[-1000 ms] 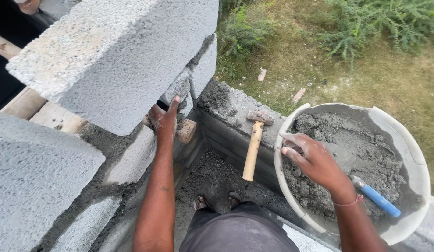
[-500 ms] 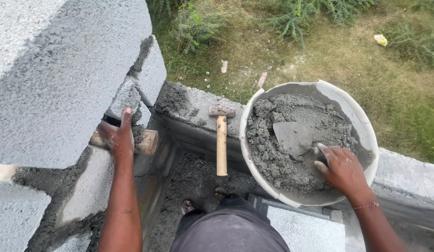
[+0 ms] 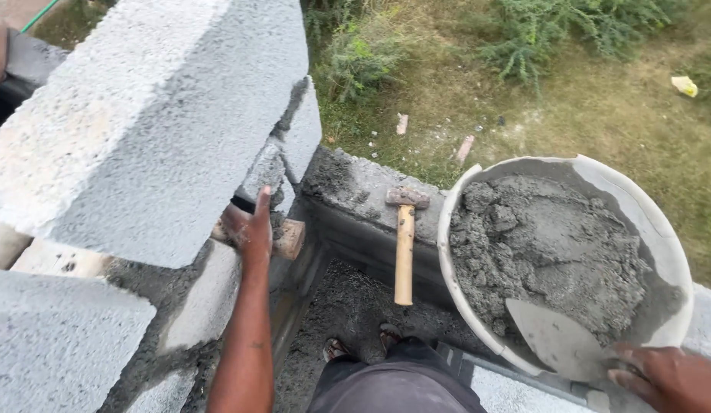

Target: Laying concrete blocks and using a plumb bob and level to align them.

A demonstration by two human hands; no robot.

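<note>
Two hands are at work, well apart from each other. The right hand (image 3: 669,376) sits at the lower right edge of the view, its grip closed on the handle end of a trowel (image 3: 556,338); the handle itself is hidden under the fingers. The trowel's flat metal blade lies inside the mortar pan (image 3: 662,229), resting on the near inner wall with its tip pointing up and left toward the heap of wet grey mortar (image 3: 547,245). The blade's long axis runs from the grip at lower right toward upper left, so the mortar lies directly ahead of the tip, touching or just beside it. The blade face appears bare.

The pan is a round, pale basin seated on the top of a low block wall (image 3: 355,187). It is roughly half filled with mortar, heaped toward the left and centre, with the right inner wall only smeared.

The left hand (image 3: 252,226) is extended to the left, fingers together and pointing up, pressed against the underside of a large tilted concrete block (image 3: 156,130); whether it grips anything cannot be told. A short wooden piece (image 3: 290,239) lies just beside it. A hammer (image 3: 404,245) with a wooden handle lies between the two hands, head on the wall top, handle pointing toward the person.
</note>
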